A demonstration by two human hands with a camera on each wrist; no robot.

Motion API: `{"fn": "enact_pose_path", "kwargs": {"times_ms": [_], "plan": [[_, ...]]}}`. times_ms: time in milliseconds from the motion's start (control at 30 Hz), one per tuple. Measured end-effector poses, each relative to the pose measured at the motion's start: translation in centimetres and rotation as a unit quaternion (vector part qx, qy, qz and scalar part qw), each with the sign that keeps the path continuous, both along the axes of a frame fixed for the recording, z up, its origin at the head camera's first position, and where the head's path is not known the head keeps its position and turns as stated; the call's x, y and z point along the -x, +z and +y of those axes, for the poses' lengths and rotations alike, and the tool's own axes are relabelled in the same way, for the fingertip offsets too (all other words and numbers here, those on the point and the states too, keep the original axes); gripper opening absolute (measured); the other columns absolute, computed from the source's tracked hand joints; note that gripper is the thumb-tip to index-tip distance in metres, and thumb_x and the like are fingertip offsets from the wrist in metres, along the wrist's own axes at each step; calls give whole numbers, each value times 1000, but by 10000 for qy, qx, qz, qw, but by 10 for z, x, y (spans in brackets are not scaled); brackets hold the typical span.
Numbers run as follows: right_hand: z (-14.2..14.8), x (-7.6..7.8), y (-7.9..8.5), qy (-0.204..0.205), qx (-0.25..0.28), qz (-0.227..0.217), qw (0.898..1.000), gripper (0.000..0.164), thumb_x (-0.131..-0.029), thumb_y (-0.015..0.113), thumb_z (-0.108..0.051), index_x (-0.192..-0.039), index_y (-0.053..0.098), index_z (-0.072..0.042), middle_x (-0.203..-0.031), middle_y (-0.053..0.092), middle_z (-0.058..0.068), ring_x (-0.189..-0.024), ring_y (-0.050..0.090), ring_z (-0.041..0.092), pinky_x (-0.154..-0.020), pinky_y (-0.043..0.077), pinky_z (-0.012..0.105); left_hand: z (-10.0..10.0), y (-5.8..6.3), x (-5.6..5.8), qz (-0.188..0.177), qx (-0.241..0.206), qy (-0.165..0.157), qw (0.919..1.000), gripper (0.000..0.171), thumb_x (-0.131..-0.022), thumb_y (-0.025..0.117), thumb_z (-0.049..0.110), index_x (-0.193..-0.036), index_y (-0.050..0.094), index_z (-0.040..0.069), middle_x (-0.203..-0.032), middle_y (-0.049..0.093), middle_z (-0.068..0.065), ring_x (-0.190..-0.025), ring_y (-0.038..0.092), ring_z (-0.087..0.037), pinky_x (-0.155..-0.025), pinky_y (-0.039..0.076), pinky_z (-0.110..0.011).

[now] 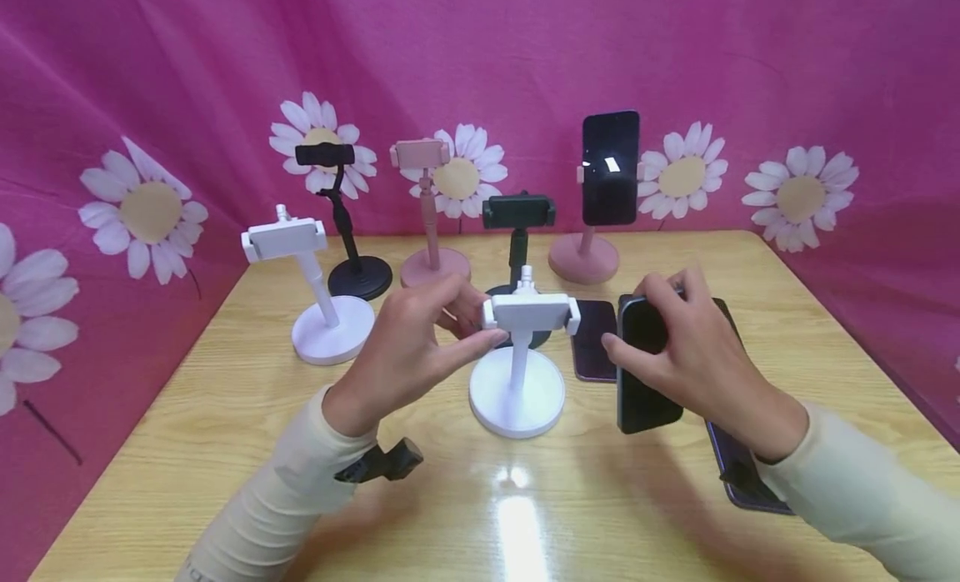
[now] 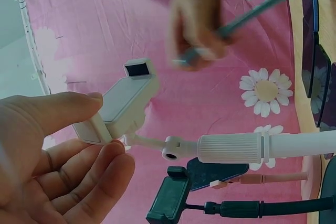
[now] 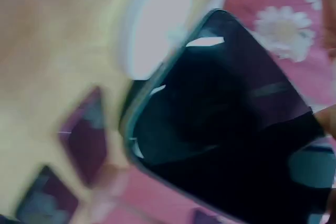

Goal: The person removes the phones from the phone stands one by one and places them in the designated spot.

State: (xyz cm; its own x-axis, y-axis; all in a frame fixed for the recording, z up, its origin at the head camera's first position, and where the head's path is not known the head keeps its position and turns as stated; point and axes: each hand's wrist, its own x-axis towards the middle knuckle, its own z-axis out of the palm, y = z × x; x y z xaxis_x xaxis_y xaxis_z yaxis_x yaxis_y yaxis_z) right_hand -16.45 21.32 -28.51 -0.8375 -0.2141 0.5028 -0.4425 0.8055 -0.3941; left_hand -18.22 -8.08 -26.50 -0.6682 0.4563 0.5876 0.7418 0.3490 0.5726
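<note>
My left hand (image 1: 408, 344) pinches one end of the clamp (image 2: 126, 98) on a white phone stand (image 1: 517, 398), thumb on one side and fingertips on the other. The stand rises upright from its round base on the table in front of me. To its right, my right hand (image 1: 693, 336) grips a dark phone (image 1: 647, 386) near its upper part, thumb on one side edge and fingers on the other. The phone is held over the table, with its black screen (image 3: 220, 114) filling much of the right wrist view. The stand's clamp holds no phone.
Left stand another white stand (image 1: 333, 328) and a black stand (image 1: 360, 275). Behind are a pink stand (image 1: 435, 267), a dark green stand (image 1: 519, 212) and a pink stand (image 1: 583, 258) holding a phone (image 1: 611, 169). Phones (image 1: 594, 340) lie on the wooden table (image 1: 225, 449), some beneath my right arm.
</note>
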Motion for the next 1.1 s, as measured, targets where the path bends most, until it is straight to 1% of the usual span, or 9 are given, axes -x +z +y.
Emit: {"fn": "enact_pose_path", "kwargs": {"times_ms": [67, 167, 267, 333, 467, 700, 800, 867, 1100], "plan": [[9, 4, -11, -356, -285, -621, 9970, 46, -78, 78, -34, -108, 52, -11, -99, 42, 15, -81, 48, 28, -55, 48, 35, 0, 0, 0, -25, 4, -4, 10000, 30, -76, 83, 12, -97, 62, 7, -82, 68, 1, -73, 66, -6, -66, 56, -22], [19, 10, -26, -770, -647, -1541, 9829, 52, -80, 75, -42, -111, 49, -9, -97, 39, 19, -72, 49, 29, -51, 45, 33, -1, 1, 0, -56, 15, 7, 10000, 30, -76, 82, 12, -97, 61, 7, -82, 69, 1, -74, 66, -6, -67, 56, -22], [25, 14, -41, -947, -837, -2173, 9679, 58, -80, 75, -43, -114, 46, -7, -96, 37, 22, -63, 50, 27, -47, 43, 30, -1, 1, 0, -84, 29, 26, 10000, 30, -77, 82, 13, -97, 61, 8, -83, 69, 1, -75, 66, -7, -67, 56, -23], [27, 16, -50, -980, -914, -2392, 9617, 59, -80, 74, -43, -115, 46, -5, -95, 37, 23, -61, 50, 27, -46, 43, 30, -1, 1, 0, -99, 36, 29, 9999, 30, -77, 82, 13, -97, 61, 8, -83, 69, 1, -76, 66, -7, -68, 56, -23], [31, 20, -62, -1001, -1088, -2574, 9549, 63, -81, 72, -47, -114, 45, -1, -92, 39, 23, -65, 49, 29, -48, 40, 32, -1, 1, 0, -125, 24, 8, 9999, 29, -77, 82, 13, -97, 61, 8, -83, 69, 1, -75, 66, -7, -68, 56, -23], [42, 21, -74, -1159, -1613, -2769, 9401, 73, -80, 67, -60, -108, 39, 0, -83, 43, 20, -65, 47, 30, -51, 38, 36, -1, 1, 1, -101, 53, 32, 9999, 30, -77, 82, 13, -96, 61, 8, -83, 69, 1, -76, 65, -7, -68, 56, -24], [45, 19, -80, -1191, -1719, -2797, 9370, 75, -80, 66, -61, -107, 36, 2, -82, 41, 21, -64, 48, 31, -51, 39, 37, 0, 2, 1, -114, 45, -3, 9999, 30, -77, 82, 14, -96, 61, 8, -84, 69, 1, -76, 66, -7, -68, 56, -24], [45, 18, -83, -1195, -1784, -2744, 9373, 74, -80, 67, -58, -106, 36, 3, -81, 40, 22, -63, 48, 31, -50, 41, 38, -1, 3, 1, -109, 32, -22, 9999, 30, -77, 82, 14, -96, 60, 8, -83, 69, 1, -76, 66, -7, -67, 56, -24], [42, 18, -92, -1258, -2132, -2559, 9345, 67, -80, 69, -51, -105, 41, 5, -80, 46, 22, -70, 47, 35, -54, 47, 47, -1, 1, 0, -115, 6, -3, 9999, 30, -77, 82, 13, -97, 61, 8, -83, 69, 0, -75, 66, -7, -67, 57, -25]]}}
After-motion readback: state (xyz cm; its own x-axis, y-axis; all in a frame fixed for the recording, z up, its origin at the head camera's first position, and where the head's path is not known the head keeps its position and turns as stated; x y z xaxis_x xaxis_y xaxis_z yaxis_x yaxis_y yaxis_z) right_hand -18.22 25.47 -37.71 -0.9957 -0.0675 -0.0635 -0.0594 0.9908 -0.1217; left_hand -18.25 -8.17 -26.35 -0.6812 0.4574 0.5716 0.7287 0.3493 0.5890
